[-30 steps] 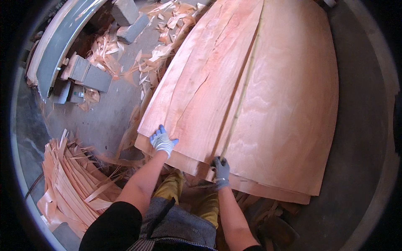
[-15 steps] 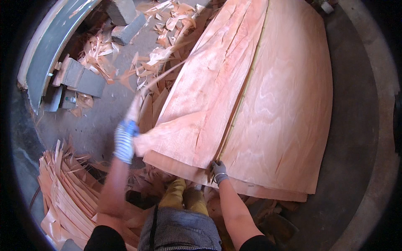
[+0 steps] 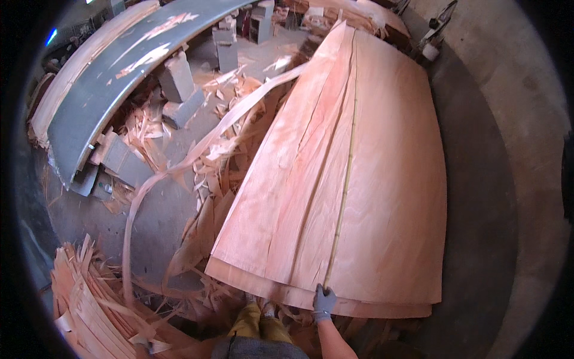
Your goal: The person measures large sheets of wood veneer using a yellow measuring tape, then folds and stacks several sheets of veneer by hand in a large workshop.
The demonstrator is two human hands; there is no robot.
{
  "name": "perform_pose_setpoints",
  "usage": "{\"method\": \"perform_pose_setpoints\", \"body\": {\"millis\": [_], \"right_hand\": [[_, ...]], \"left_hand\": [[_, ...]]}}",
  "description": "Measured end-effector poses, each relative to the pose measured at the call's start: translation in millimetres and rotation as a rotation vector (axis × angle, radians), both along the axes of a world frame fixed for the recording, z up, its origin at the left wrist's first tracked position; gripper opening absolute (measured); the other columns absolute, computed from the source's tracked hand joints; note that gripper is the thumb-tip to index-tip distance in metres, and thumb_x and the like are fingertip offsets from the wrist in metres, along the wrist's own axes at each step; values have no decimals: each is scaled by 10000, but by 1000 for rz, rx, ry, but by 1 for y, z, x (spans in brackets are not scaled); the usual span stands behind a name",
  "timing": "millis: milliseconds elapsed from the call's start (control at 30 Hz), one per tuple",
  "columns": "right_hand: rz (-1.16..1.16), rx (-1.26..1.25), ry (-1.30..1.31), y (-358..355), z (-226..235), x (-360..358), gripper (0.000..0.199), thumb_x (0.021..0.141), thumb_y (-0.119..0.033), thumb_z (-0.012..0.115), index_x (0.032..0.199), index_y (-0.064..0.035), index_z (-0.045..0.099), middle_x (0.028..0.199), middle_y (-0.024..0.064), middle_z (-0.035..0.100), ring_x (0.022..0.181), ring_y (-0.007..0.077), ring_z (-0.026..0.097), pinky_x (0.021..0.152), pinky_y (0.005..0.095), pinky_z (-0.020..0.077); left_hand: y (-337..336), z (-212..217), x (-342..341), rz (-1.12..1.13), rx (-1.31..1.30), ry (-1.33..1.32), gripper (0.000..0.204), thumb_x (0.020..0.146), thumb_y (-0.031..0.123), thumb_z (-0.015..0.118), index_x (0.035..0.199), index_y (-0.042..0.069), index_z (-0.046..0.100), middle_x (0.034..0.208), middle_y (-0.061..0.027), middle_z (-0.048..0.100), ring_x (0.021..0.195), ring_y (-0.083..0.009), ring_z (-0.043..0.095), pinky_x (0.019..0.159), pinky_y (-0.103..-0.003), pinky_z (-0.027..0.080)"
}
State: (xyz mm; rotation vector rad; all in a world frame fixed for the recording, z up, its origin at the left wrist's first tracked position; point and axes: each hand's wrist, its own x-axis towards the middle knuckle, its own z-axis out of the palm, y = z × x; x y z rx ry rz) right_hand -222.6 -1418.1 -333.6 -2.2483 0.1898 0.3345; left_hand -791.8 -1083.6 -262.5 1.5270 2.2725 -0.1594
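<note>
My right hand [image 3: 324, 302], in a grey glove, is closed at the near edge of a stack of pinkish wood veneer sheets [image 3: 394, 197]. Its fingers grip the near end of a long, thin yellow-green stick [image 3: 342, 221], which runs lengthwise over the sheets. Left of the stick, the top veneer shows long splits and raised edges. A long, narrow veneer strip [image 3: 206, 140] arcs through the air to the left, its lower end close to a pile of veneer strips [image 3: 89, 299]. My left hand cannot be seen.
Veneer scraps [image 3: 230, 137] litter the floor between the stack and some grey blocks [image 3: 125, 158]. The blocks stand along a long, curved, grey-topped platform [image 3: 101, 107] at the far left. My yellow-trousered legs [image 3: 260, 326] are at the stack's near edge.
My left hand, which held a veneer strip beside the stack, has left the view. The strip now swings out to the left. My right hand stays at the stick's near end.
</note>
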Motion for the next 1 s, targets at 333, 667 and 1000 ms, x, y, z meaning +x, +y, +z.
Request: {"method": "perform_pose_setpoints", "body": {"millis": [333,667,1000], "right_hand": [[67,79,280,-50,101,32,366,794,-337,621,631,-24,525,483,57,495,384,148,478,361,299,388],[135,95,-141,-43,115,-18,272,791,-209,626,607,-50,505,465,28,452,345,113,383,311,284,285],[502,42,-54,172,224,-116,375,835,-383,568,648,-73,472,465,11,426,382,116,384,365,283,316]], "left_hand": [[2,12,130,-336,15,-172,291,775,215,531,961,-1,590,893,-207,621,840,-319,611,700,-422,471],[-19,106,84,-27,63,-143,729,778,368,585,1339,25,270,1303,-244,388,1188,-366,406,994,-390,335],[30,5,-50,-95,-142,-413,625,790,397,529,1261,2,413,1240,-226,468,1158,-340,445,969,-366,356]]}}
